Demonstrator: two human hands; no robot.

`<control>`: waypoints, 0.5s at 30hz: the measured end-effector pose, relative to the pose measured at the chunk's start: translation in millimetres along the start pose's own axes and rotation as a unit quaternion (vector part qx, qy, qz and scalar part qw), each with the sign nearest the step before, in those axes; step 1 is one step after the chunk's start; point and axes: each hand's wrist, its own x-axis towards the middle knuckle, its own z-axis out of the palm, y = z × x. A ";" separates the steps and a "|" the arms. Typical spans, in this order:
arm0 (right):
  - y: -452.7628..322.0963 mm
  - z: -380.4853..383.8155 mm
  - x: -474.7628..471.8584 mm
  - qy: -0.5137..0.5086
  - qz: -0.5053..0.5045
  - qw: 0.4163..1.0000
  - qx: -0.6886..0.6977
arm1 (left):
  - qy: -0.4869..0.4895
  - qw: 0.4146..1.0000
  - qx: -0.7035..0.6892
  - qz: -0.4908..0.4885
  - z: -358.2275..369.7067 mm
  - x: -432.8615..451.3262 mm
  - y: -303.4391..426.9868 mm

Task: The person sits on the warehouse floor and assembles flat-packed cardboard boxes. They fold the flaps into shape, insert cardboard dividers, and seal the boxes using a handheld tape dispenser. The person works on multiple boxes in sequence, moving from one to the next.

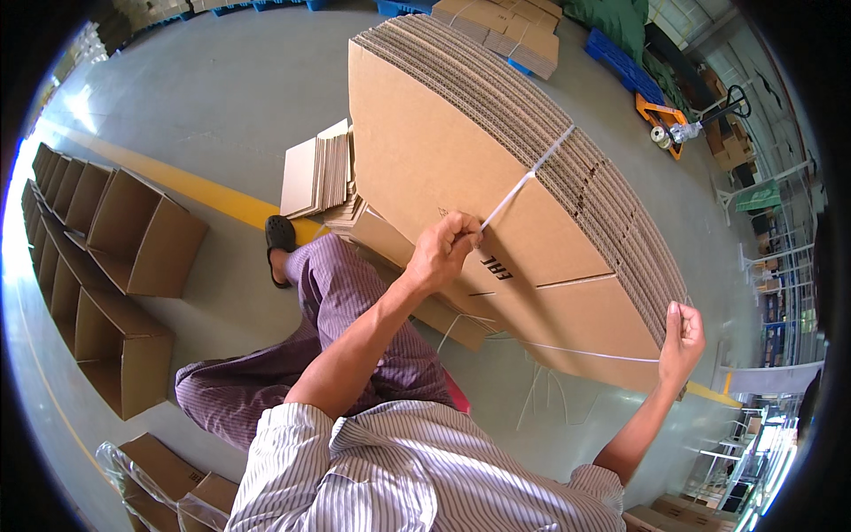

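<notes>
In front of me stands a thick stack of flat corrugated cardboard sheets (412, 133), tilted in the view, its front sheet bearing printed marks. A narrow white strap (515, 193) crosses the layered edges and comes down over the front face. My left hand (444, 253) pinches this strap against the middle of the front sheet. At the stack's right side, my right hand (683, 339) is closed on a thin white strap length (598, 354) that stretches leftward along the sheet's lower part. How the two lengths join is hidden.
Open cardboard boxes (143, 233) stand in rows on the left. Smaller cardboard bundles (316, 176) lie behind my foot in a black clog (280, 233). Loose straps (548, 392) trail on the floor. Farther off are an orange pallet jack (659, 123) and a blue pallet (621, 63).
</notes>
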 end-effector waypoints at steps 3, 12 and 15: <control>3.7 -1.6 0.1 -0.005 -0.003 1.000 0.009 | 0.016 0.991 0.088 0.097 -1.3 -3.2 2.2; 1.8 -3.0 0.6 -0.001 0.009 1.000 -0.009 | 0.039 0.981 0.103 0.161 -5.7 0.3 -4.4; -1.6 -1.2 0.7 0.005 0.004 1.000 -0.011 | 0.050 0.974 0.090 0.203 -3.5 1.7 -8.4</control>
